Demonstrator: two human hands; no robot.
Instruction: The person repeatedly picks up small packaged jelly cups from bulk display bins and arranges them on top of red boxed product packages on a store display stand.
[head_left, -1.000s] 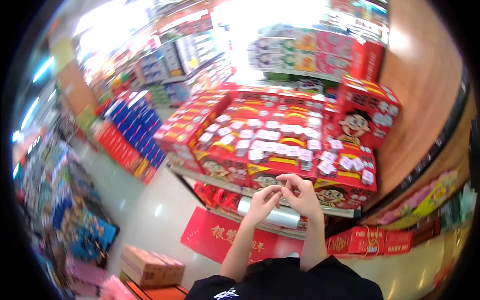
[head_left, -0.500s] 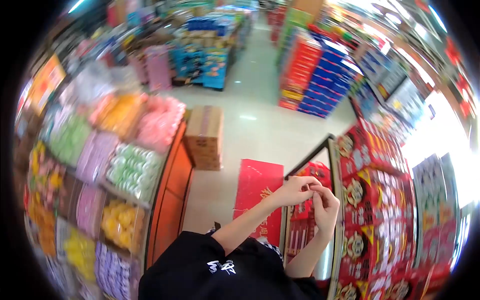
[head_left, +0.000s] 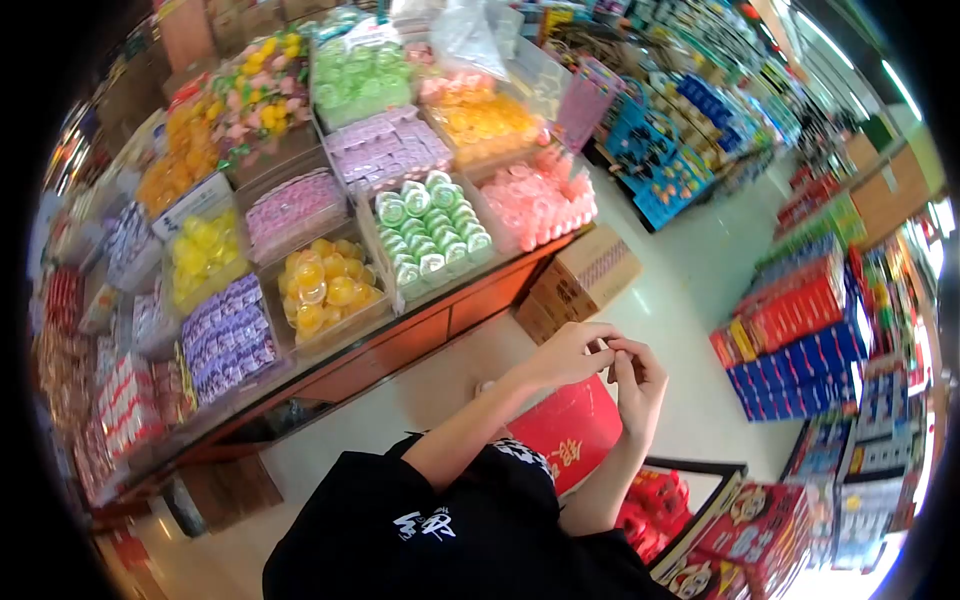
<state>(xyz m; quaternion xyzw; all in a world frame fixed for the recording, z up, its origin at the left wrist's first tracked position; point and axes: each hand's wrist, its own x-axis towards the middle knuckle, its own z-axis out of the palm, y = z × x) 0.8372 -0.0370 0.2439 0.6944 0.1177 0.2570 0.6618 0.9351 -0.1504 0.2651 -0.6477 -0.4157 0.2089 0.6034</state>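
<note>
My left hand (head_left: 570, 354) and my right hand (head_left: 638, 384) meet in front of my body, above the floor. The fingers of both are curled and pinched together at the tips. Whatever they may hold is hidden or too small to make out. Below them, a red carton (head_left: 572, 432) with gold characters lies low by my legs. Neither hand touches the goods on display. Nearest beyond my left hand stand a cardboard box (head_left: 592, 268) on the floor and a bin of pink-wrapped sweets (head_left: 535, 200).
A slanted display counter (head_left: 385, 335) runs along the left, with bins of green-and-white cups (head_left: 430, 228), yellow jelly cups (head_left: 325, 285) and purple packets (head_left: 228, 335). Red and blue cartons (head_left: 800, 335) are stacked at right. Red gift boxes (head_left: 745, 535) stand at lower right.
My view has swung left, so the sweets counter fills more of it and the red gift boxes have shifted to the lower right edge. Both hands stay pinched together.
</note>
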